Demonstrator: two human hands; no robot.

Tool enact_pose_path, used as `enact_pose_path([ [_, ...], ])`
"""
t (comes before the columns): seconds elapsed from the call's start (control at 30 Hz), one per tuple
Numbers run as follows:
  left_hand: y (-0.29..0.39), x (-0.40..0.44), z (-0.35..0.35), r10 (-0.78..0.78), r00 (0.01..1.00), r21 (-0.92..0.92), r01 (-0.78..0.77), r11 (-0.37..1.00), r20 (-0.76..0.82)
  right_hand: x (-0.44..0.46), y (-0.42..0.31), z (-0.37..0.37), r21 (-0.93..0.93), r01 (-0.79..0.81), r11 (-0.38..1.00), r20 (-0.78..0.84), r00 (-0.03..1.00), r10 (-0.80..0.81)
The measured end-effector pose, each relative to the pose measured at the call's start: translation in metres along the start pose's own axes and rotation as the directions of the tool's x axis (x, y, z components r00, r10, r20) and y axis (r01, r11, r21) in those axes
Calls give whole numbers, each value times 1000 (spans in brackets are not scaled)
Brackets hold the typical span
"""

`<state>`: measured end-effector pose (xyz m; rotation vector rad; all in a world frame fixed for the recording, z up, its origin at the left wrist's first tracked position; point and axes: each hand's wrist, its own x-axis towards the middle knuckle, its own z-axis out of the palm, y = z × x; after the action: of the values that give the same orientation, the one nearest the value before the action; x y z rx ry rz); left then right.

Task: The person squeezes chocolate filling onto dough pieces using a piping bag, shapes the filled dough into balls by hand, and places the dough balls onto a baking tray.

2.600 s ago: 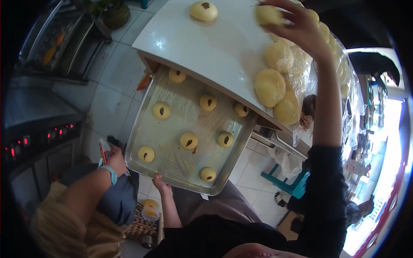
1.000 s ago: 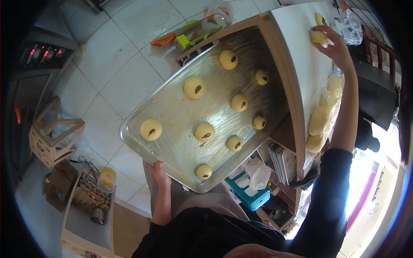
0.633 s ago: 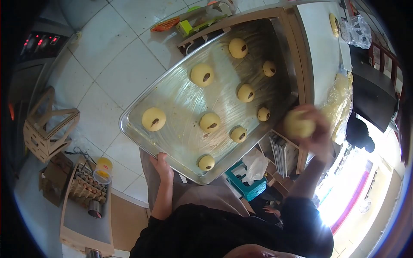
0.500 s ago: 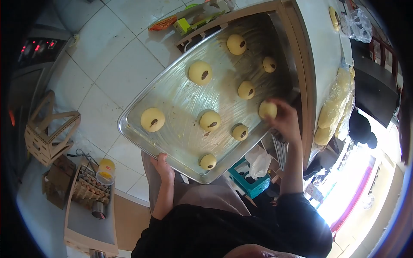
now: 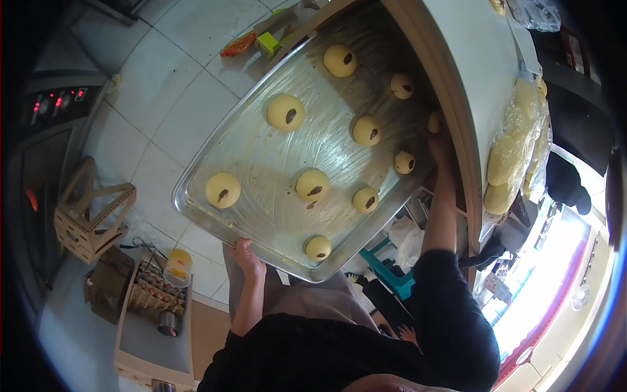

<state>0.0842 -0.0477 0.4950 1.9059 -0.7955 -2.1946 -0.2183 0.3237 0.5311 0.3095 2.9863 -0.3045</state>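
A large metal baking tray is tilted across the view, its greased surface streaked and shiny. Several round pale-yellow dough balls of differing sizes sit spaced out on it, each visible top marked with a dark brown spot. My left hand grips the tray's near-left rim, thumb on top and the other fingers hidden below. At the tray's shaded right side, my right hand has its fingers closed at another dough ball. Shadow partly hides those fingers.
The counter edge rises along the tray's right side, bearing plastic-wrapped dough. A teal crate stands below. At left are an oven, a wooden stool and a table with egg trays and a yellow-lidded tub.
My right hand has let go of one dough ball, which now sits on the tray, and has moved up and right to another. My left hand stays on the rim.
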Motion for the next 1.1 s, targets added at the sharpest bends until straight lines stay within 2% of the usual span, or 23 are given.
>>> enact_pose_path([
  [0.07, -4, 9, -4, -50, 998, -41, 52, 998, 48, -72, -96, -38, 166, -111, 980, 1, 994, 113],
  [0.13, -27, 32, -14, -7, 988, 4, 6, 1000, 154, -134, -102, -23, 128, 303, 944, -89, 952, -294],
  [0.17, -23, 32, -1, 26, 980, -2, -26, 1000, 196, -167, -118, -23, 220, 411, 885, -93, 911, -401],
  [0.2, -19, 28, 20, 66, 964, 17, -72, 997, 257, -197, -140, -30, 396, 190, 898, 101, 963, -248],
  [0.27, -19, 28, 38, 139, 924, 20, -156, 988, 356, -247, -167, -43, 484, 242, 841, 114, 935, -335],
  [0.3, -38, 50, 45, 264, 865, 40, -310, 950, 426, -264, -173, -51, 551, 244, 798, 105, 928, -357],
  [0.33, -56, 70, 88, 364, 803, 78, -449, 890, 472, -235, -170, -62, 621, 216, 754, 131, 919, -371],
  [0.37, -69, 77, 119, 383, 781, 74, -476, 876, 492, -221, -160, -73, 638, 224, 737, 100, 925, -368],
  [0.43, -68, 77, 156, 214, 809, 93, -313, 945, 547, -224, -154, -102, 672, 182, 718, 199, 889, -412],
  [0.47, -62, 74, 168, 230, 788, 92, -340, 936, 571, -227, -149, -114, 673, 174, 719, 185, 901, -392],
  [0.53, -41, 59, 184, 22, 792, 319, -271, 908, 609, -230, -142, -136, 709, 177, 683, 119, 924, -363],
  [0.57, -27, 50, 194, 28, 780, 327, -294, 898, 625, -227, -143, -147, 727, 178, 664, 84, 935, -343],
  [0.6, -9, 32, 209, -95, 791, 581, -356, 732, 604, -219, -146, -160, 747, 174, 642, 75, 937, -342],
  [0.63, 4, 22, 213, -207, 820, 783, -387, 487, 534, -212, -153, -175, 758, 160, 632, 71, 943, -324],
  [0.67, 12, 41, 222, -289, 838, 886, -433, 163, 463, -197, -161, -189, 764, 188, 617, 34, 943, -330],
  [0.73, 53, 59, 222, -390, 767, 739, -622, -259, 510, -178, -173, -209, 773, 218, 595, -20, 947, -321],
  [0.8, 144, 0, 249, -426, 712, 385, -677, -627, 558, -148, -185, -227, 865, 193, 463, -109, 973, -202],
  [0.83, 181, -16, 263, -274, 697, 430, -654, -623, 663, -125, -189, -234, 867, 208, 454, -139, 974, -181],
  [0.87, 213, -33, 274, -116, 667, 478, -634, -608, 736, -101, -193, -239, 829, 196, 523, -128, 978, -163],
  [0.93, 263, -86, 328, 61, 325, 312, -817, -485, 944, -48, -205, -238, 778, 141, 612, -98, 990, -104],
  [1.0, 282, -130, 402, 39, 136, 140, -977, -161, 990, 22, -217, -230, 736, 54, 675, -58, 998, -17],
  [1.07, 272, -153, 472, -186, 4, -11, -997, -78, 982, 77, -228, -208, 708, -25, 705, -20, 998, 56],
  [1.1, 255, -149, 506, -277, -2, -9, -1000, -25, 961, 102, -228, -188, 555, 9, 832, -138, 987, 81],
])
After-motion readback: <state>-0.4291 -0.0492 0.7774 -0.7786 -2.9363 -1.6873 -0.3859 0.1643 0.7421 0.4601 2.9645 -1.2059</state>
